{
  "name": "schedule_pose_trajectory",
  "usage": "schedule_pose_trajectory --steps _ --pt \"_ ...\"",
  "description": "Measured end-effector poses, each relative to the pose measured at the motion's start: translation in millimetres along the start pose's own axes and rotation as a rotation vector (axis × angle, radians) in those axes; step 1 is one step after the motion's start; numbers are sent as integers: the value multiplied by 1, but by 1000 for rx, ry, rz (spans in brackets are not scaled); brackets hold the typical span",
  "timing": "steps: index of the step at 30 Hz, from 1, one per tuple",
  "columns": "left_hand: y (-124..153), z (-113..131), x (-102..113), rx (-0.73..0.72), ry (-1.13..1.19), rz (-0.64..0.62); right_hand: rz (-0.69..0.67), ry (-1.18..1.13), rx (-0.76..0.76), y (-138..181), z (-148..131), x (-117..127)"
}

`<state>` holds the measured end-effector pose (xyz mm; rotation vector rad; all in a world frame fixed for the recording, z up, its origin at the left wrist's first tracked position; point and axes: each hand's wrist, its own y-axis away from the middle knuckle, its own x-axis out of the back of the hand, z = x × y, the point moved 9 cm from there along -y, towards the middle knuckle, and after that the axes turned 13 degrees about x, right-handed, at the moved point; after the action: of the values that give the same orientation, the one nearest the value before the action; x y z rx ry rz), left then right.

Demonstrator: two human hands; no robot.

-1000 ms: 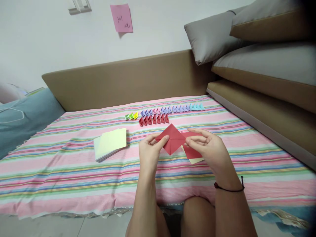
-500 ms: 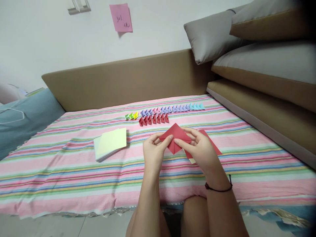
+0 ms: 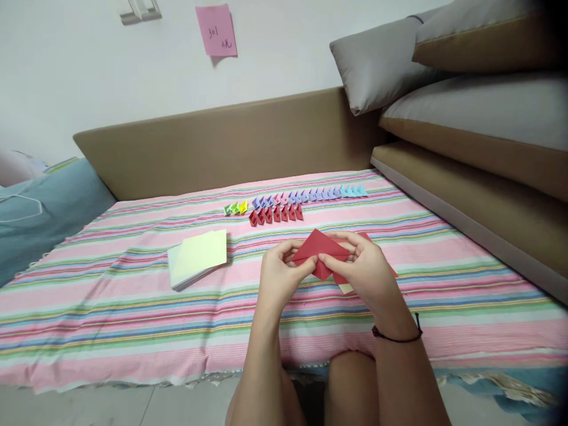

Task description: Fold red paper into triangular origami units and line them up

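Observation:
Both hands hold a partly folded piece of red origami paper (image 3: 317,244) above the striped cloth. My left hand (image 3: 283,269) grips its left side, with the thumb pressed near the centre crease. On the right side, my right hand (image 3: 361,263) pinches it, and the two thumb tips almost meet. The paper's upper part is a broad triangle, and a small point shows below the thumbs. Behind my right hand lie red sheets (image 3: 390,267), mostly hidden, with a pale yellow corner (image 3: 345,289) showing under them.
Folded paper pieces stand in rows: red ones (image 3: 276,214), purple ones (image 3: 314,195), light blue ones (image 3: 354,191), and green and yellow ones (image 3: 235,208). A stack of pale yellow paper (image 3: 202,257) lies left. Grey-brown cushions (image 3: 470,118) pile up at right, beside a brown backrest (image 3: 222,145).
My thumbs have slid together at the paper's centre. The red paper has tipped and lowered slightly, its lower part now more covered by the thumbs.

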<state>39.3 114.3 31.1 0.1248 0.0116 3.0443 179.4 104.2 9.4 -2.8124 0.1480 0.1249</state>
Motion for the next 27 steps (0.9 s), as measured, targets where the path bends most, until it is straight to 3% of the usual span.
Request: schedule_pose_trajectory --steps 9,19,21,25,27 --pt "-2 -7 11 63 35 46 -5 -46 -60 1 5 0" --pt "5 1 53 55 50 196 124 -70 -94 3 5 31" --pt "5 4 48 29 76 170 117 -73 -103 3 5 29" --pt "3 -1 11 61 85 -32 34 -85 -124 4 6 11" --pt "3 -2 0 53 76 -59 4 -96 -119 4 5 4"
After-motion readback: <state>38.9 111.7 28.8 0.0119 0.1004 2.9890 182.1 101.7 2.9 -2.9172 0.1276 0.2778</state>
